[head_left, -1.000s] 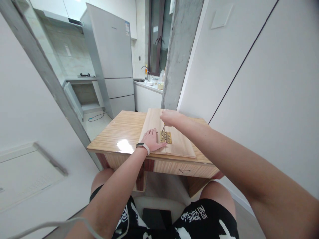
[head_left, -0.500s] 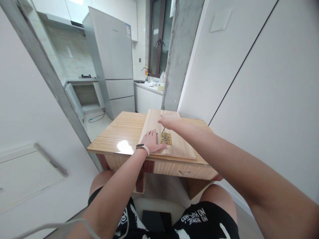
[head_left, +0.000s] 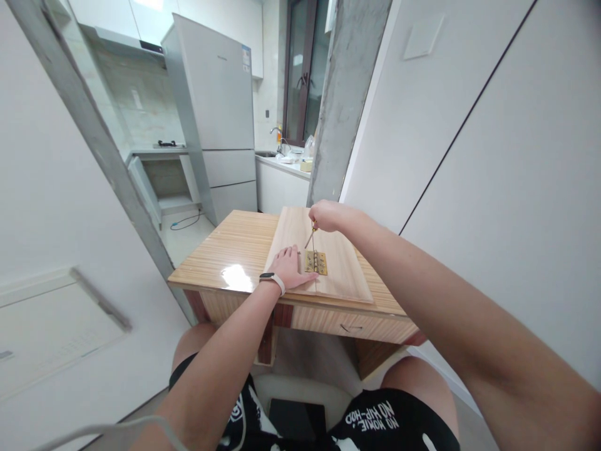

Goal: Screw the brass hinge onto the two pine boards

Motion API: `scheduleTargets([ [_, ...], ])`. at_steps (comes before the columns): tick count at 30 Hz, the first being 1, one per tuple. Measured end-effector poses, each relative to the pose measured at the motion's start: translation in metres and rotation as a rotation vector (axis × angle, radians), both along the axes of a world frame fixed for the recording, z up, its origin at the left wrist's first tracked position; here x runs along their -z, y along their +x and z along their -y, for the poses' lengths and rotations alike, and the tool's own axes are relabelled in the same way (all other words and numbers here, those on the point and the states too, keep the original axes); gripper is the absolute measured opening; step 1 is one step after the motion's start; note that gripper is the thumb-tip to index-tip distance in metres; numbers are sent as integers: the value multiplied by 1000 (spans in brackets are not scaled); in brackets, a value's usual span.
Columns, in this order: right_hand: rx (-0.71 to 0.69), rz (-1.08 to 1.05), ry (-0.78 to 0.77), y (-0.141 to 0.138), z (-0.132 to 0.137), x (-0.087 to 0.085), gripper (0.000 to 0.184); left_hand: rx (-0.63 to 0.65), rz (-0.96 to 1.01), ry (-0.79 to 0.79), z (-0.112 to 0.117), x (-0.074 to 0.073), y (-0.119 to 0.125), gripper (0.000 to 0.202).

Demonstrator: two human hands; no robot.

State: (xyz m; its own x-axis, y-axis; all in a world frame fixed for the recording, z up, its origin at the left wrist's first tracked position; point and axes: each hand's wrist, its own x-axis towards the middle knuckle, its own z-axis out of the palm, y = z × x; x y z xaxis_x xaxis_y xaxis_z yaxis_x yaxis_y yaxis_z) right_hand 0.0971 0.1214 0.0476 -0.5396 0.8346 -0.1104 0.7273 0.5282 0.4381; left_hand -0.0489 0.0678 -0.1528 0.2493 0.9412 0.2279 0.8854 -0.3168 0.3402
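the black shorts (head_left: 399,432) carry white print on the right leg, seen upside down from the head camera. it reads "no hip-hop", with "no movie" on the line beside it. the left leg has more white print, but the forearm partly hides it and it cannot be read. the fridge (head_left: 220,106) bears a small brand word high on its door and a sticker (head_left: 246,58) at the upper corner, both too small to read.

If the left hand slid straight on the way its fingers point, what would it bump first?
Most likely the hinge. The left hand lies flat on the board, pointing at it and almost touching it. The right hand holds a screwdriver onto it.
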Motion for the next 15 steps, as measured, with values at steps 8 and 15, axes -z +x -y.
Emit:
scheduleTargets([
  [8, -8, 17, -25, 1, -4, 10, 27, 1, 1, 17, -1, 3, 0, 128],
  [15, 69, 9, -44, 2, -4, 14, 34, 4, 1, 14, -1, 2, -1, 128],
])
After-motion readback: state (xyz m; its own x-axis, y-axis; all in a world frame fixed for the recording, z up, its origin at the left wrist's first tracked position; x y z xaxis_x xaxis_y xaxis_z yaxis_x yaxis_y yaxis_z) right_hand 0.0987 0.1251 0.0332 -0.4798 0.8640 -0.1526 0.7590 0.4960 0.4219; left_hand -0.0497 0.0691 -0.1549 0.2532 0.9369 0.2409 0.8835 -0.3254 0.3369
